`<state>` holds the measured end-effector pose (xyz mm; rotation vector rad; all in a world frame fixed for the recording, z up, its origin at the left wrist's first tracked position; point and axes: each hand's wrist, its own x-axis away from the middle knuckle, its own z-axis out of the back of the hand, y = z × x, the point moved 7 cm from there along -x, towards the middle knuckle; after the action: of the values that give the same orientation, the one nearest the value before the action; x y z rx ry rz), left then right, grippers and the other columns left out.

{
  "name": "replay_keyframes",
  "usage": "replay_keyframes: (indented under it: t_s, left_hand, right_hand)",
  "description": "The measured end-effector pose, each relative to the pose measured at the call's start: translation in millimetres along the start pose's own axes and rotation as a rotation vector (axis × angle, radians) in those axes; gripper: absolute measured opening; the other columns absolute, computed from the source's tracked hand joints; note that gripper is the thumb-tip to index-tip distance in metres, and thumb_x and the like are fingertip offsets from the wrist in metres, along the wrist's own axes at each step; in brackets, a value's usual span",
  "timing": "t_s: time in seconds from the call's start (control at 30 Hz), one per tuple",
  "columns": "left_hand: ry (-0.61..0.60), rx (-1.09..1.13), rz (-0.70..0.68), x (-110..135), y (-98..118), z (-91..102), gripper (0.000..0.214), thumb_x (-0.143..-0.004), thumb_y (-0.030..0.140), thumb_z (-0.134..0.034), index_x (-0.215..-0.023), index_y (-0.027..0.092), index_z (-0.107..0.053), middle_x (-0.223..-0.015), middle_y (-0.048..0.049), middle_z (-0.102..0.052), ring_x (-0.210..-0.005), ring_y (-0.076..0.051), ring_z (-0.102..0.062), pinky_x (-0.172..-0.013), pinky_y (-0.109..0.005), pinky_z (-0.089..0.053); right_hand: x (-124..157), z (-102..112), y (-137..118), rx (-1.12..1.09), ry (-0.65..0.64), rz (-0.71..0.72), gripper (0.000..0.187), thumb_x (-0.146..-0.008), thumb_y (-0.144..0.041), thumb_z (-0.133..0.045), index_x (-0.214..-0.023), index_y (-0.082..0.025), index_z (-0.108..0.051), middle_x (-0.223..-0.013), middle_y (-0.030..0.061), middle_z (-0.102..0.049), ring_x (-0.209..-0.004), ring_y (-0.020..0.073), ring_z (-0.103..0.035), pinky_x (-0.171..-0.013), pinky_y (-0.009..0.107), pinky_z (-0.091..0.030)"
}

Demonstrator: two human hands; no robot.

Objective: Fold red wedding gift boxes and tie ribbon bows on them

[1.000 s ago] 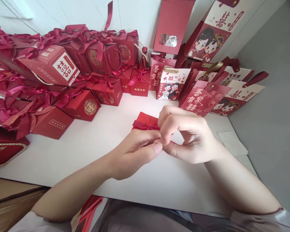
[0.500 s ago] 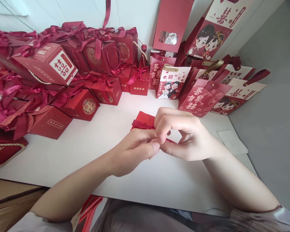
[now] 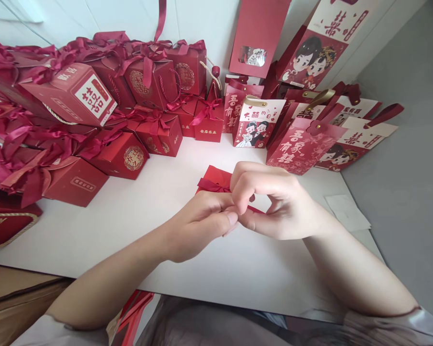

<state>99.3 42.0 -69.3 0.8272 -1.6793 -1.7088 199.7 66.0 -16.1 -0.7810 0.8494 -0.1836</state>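
Both my hands pinch ribbon on a small red box (image 3: 216, 177).
Left hand (image 3: 198, 228) and right hand (image 3: 274, 204) fingertips closed on dark-red ribbon (image 3: 211, 185), mid-table (image 3: 130, 221).

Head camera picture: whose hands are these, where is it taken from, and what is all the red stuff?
It comes from a camera on a person's head, looking down at their own bare hands. There is no machine. The left hand and right hand meet fingertip to fingertip, pinching a dark red ribbon on a small flat red box lying on the white table. Behind stand red gift boxes with bows on the left and paper gift bags with cartoon couples on the right.
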Motion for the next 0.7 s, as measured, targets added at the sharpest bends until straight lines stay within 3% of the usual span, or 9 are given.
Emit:
replay_keyframes:
  t_s: [0.7]
  left_hand:
    - [0.004, -0.011, 0.018, -0.2, -1.5, 0.6, 0.025, -0.093, 0.03, -0.046, -0.071, 0.017, -0.045, -0.067, 0.0003, -0.044, -0.066, -0.015, -0.042, -0.06, -0.031, -0.034]
  right_hand:
    - [-0.6, -1.7, -0.8, 0.008, -0.011, -0.009, 0.02, -0.08, 0.003, -0.06, -0.079, -0.017, -0.056, -0.079, -0.0005, -0.056, -0.069, 0.0098, -0.052, -0.059, 0.022, -0.04]
